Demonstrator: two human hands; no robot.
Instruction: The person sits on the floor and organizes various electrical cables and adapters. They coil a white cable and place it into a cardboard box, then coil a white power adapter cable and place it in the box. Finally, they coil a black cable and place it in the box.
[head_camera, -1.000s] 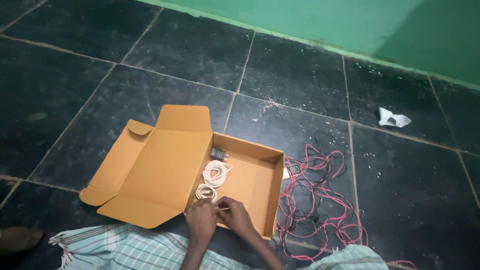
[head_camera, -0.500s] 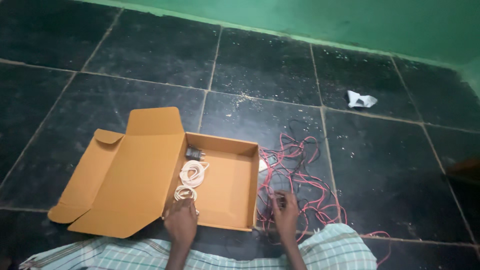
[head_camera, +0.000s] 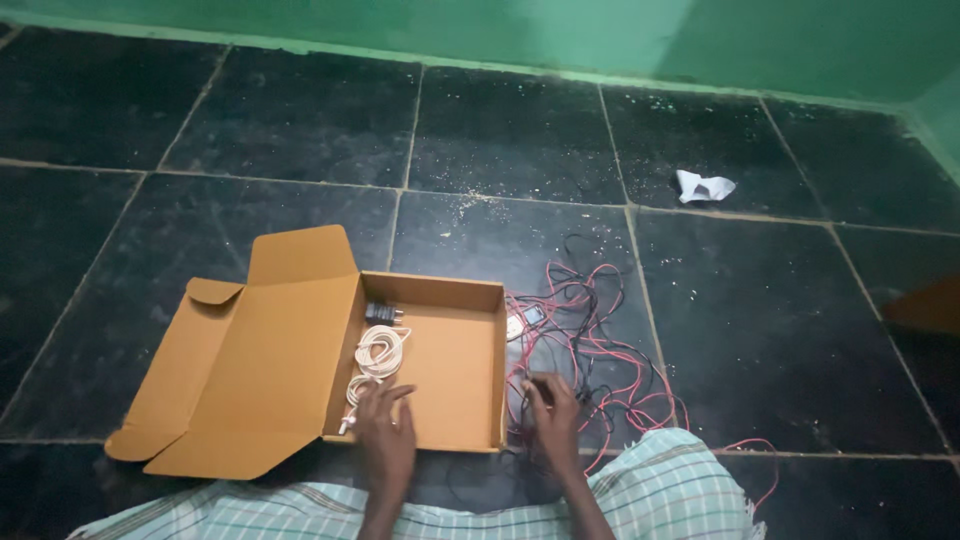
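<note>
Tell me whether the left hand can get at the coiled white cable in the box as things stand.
Probably yes. The left hand rests inside the open cardboard box, just short of the coiled white cable, and nothing lies between them.

Tan cardboard box (head_camera: 300, 370), white coiled cable (head_camera: 380, 350), red-black wires (head_camera: 600, 340).

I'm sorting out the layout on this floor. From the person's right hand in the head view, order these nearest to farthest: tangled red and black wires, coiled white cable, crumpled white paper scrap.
1. Tangled red and black wires, under the right hand.
2. Coiled white cable, left, inside the cardboard box.
3. Crumpled white paper scrap, far, up right.
</note>
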